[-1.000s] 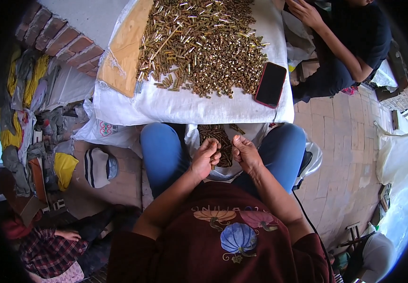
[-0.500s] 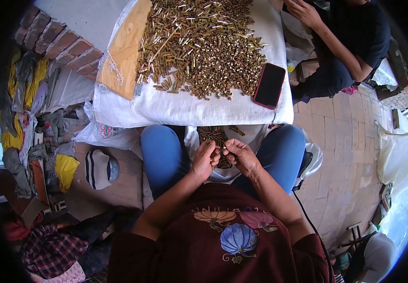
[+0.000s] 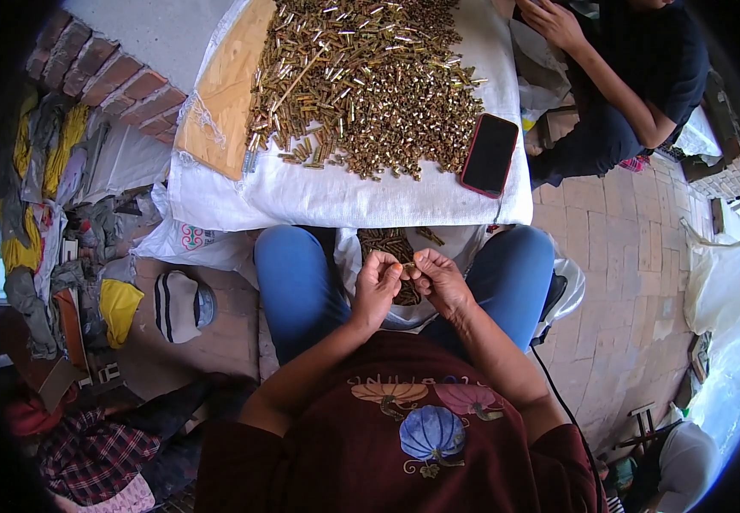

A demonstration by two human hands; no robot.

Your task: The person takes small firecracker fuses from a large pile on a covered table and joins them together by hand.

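My left hand point(image 3: 377, 286) and my right hand point(image 3: 441, 280) meet fingertip to fingertip above my lap. Between their pinched fingers is a small brass-coloured metal piece point(image 3: 408, 268), mostly covered, so its exact kind is unclear. Below them, a white sack point(image 3: 349, 256) between my knees holds many brass-coloured metal tubes point(image 3: 383, 242). On the table ahead lies a large heap of similar slim tubes point(image 3: 319, 94), with short nut-like pieces point(image 3: 413, 128) massed at its near right side.
A white cloth point(image 3: 327, 205) covers the table, with a wooden board point(image 3: 220, 111) at its left and a red-edged phone point(image 3: 490, 156) at its right. Another person point(image 3: 635, 94) sits at the far right. Cloths point(image 3: 45, 214) and a striped hat point(image 3: 178, 308) lie to the left.
My left hand has shifted slightly right and turned, and its fingertips now meet those of my right hand around the small piece. The heap and phone stay put.
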